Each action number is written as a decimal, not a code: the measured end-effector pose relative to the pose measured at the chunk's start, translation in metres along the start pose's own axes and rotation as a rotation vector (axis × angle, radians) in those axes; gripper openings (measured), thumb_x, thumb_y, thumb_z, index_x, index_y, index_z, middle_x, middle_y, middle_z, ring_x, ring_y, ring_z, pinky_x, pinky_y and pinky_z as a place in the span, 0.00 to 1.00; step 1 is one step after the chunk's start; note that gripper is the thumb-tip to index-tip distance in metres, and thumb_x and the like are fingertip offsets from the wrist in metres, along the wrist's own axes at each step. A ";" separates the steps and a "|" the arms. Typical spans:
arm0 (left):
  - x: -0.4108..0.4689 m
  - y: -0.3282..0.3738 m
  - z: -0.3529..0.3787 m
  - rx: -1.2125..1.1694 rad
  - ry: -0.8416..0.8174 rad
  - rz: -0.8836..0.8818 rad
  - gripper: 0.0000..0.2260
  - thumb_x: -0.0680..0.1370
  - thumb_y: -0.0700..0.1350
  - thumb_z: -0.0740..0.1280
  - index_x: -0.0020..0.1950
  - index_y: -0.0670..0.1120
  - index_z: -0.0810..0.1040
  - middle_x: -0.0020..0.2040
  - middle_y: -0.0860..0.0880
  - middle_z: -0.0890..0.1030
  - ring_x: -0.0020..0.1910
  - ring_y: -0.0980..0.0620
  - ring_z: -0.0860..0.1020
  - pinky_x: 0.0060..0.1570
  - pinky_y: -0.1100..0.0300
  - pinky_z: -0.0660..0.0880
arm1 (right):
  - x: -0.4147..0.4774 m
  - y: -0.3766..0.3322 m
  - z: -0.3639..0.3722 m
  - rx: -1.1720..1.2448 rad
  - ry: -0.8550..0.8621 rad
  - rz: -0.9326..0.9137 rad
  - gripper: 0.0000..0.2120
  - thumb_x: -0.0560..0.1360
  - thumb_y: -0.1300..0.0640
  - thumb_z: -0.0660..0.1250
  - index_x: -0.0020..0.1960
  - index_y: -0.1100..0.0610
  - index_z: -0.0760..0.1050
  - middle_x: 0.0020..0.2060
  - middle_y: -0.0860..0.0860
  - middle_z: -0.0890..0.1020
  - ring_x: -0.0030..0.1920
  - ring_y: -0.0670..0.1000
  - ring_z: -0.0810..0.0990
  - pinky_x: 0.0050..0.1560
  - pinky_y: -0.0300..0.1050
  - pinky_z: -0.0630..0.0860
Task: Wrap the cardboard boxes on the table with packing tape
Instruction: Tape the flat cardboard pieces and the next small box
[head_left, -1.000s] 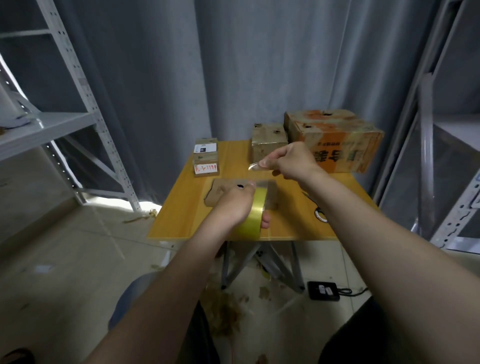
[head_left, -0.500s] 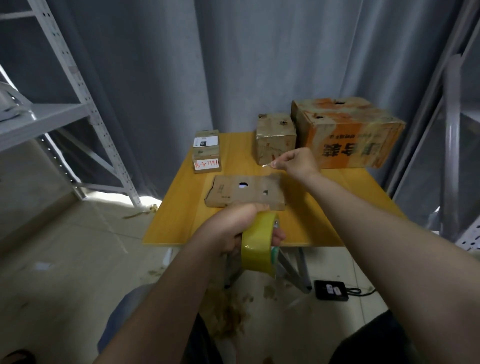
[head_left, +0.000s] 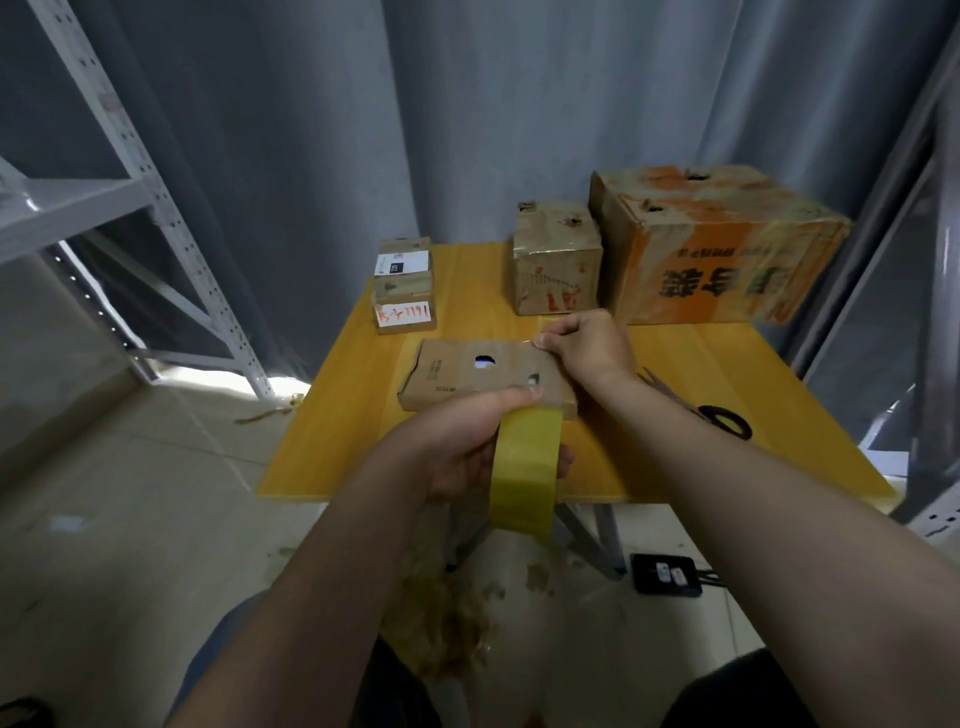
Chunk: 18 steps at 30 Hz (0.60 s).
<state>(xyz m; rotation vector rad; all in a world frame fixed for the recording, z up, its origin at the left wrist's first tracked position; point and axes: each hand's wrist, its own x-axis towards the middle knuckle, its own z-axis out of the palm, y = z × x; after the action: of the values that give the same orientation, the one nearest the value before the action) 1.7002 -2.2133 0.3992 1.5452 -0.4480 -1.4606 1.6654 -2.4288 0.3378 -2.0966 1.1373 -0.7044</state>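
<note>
A flat brown cardboard box (head_left: 467, 371) with small holes lies in the middle of the yellow table (head_left: 353, 426). My left hand (head_left: 457, 447) grips a roll of yellowish packing tape (head_left: 524, 467) at the table's near edge, just in front of the box. My right hand (head_left: 587, 348) pinches the free end of the clear tape at the box's far right corner. A stretch of tape runs between the roll and that hand over the box's right part.
Two small stacked boxes (head_left: 404, 286) stand at the back left, a medium box (head_left: 557, 260) and a large orange-printed box (head_left: 717, 249) at the back right. Black scissors (head_left: 722, 418) lie right. Metal shelving (head_left: 130, 208) flanks the table; a power strip (head_left: 667, 574) lies below.
My left hand pulled the roll back toward me off the box. My right hand lowered the tape end from above the table to the box's far right corner.
</note>
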 end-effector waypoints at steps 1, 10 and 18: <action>0.002 0.000 -0.001 0.002 -0.004 0.000 0.22 0.84 0.56 0.63 0.65 0.39 0.79 0.52 0.40 0.88 0.46 0.46 0.88 0.44 0.54 0.85 | -0.002 0.000 -0.001 -0.080 0.041 -0.054 0.06 0.73 0.43 0.77 0.46 0.43 0.86 0.51 0.45 0.87 0.60 0.54 0.79 0.60 0.56 0.77; 0.012 -0.003 -0.005 0.000 0.020 0.016 0.23 0.84 0.59 0.63 0.63 0.40 0.81 0.53 0.42 0.88 0.46 0.47 0.87 0.47 0.53 0.83 | -0.010 -0.023 -0.016 -0.399 -0.058 -0.492 0.24 0.81 0.48 0.69 0.75 0.53 0.73 0.77 0.51 0.72 0.77 0.57 0.65 0.76 0.56 0.64; 0.008 -0.004 0.007 -0.031 0.082 0.047 0.23 0.84 0.59 0.62 0.66 0.41 0.79 0.48 0.40 0.87 0.43 0.46 0.86 0.56 0.49 0.81 | -0.027 -0.020 -0.007 -0.735 -0.642 -0.331 0.38 0.86 0.35 0.46 0.85 0.56 0.38 0.83 0.51 0.36 0.83 0.53 0.33 0.81 0.63 0.38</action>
<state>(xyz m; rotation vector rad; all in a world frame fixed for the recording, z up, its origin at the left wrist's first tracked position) 1.6945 -2.2202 0.3922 1.5539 -0.4092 -1.3573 1.6578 -2.3987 0.3533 -2.8508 0.7316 0.3362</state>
